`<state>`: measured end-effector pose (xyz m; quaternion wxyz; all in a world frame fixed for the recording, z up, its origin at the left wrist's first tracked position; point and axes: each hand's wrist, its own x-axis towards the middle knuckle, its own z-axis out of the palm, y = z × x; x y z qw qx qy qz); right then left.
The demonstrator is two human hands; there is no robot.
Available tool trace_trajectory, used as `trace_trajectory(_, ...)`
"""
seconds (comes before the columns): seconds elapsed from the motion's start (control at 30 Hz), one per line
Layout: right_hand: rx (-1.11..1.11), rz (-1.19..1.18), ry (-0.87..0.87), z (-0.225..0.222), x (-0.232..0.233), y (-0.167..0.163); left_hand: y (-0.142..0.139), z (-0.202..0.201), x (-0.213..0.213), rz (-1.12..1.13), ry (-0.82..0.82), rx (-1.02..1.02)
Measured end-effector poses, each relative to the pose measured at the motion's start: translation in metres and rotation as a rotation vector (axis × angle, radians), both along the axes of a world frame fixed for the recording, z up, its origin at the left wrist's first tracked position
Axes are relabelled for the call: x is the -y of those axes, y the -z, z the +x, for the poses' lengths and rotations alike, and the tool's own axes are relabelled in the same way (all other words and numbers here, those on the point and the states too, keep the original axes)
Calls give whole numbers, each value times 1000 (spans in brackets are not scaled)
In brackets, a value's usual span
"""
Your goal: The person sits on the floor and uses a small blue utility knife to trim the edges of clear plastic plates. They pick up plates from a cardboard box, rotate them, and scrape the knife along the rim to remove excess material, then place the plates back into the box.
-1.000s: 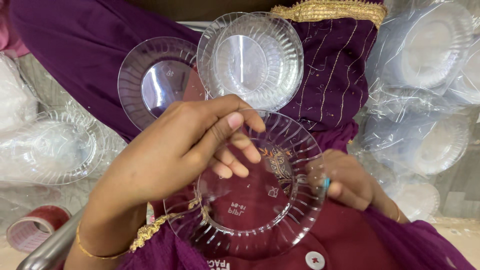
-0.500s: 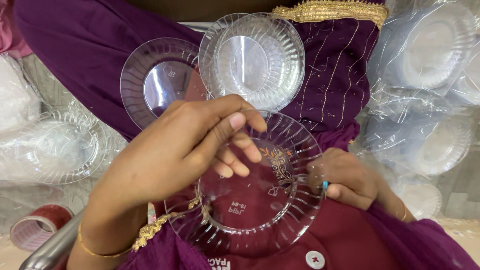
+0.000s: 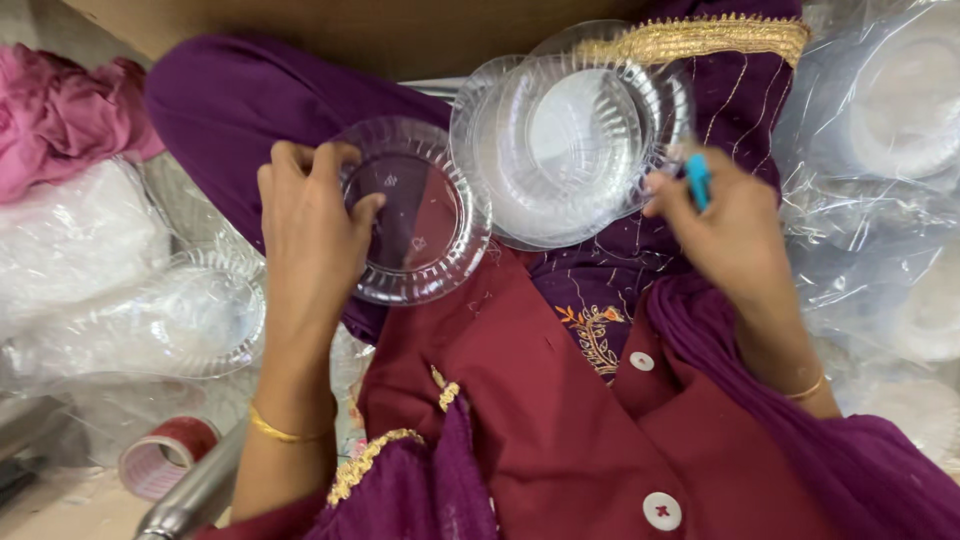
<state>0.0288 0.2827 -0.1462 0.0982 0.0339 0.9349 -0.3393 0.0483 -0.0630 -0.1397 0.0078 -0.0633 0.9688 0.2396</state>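
Clear plastic plate (image 3: 415,215) under the left hand (image 3: 310,230) — glossy, ribbed at the rim, smooth in the middle. Right of that plate, the stack of plates (image 3: 570,140) is the same see-through plastic, catching white glare. Below the plate, maroon cloth (image 3: 520,400) looks matt and soft, with shiny white buttons (image 3: 661,510). Left of the plate — crinkly, shiny plastic wrap (image 3: 130,320). Lower left of it, a glossy tape roll (image 3: 165,458) and a smooth metal tube (image 3: 200,490).

clear ribbed plate (image 3: 415,215) | flat on lap | beside stacked clear plates (image 3: 570,140)
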Motion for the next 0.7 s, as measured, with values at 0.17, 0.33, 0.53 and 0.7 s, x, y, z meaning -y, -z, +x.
trace_trajectory(0.17,7,233,-93,3,-6,8,21,9,24,-99,-61,-170)
trace_trajectory(0.33,-42,144,-96,1,6,-7,-15,7,55,160,-183,-1)
trace_trajectory(0.53,193,-564,-244,3,30,-28,-54,24,18,588,-120,95)
trace_trajectory(0.7,224,-566,-95,9,41,-33,-38,16,-36,811,2,10)
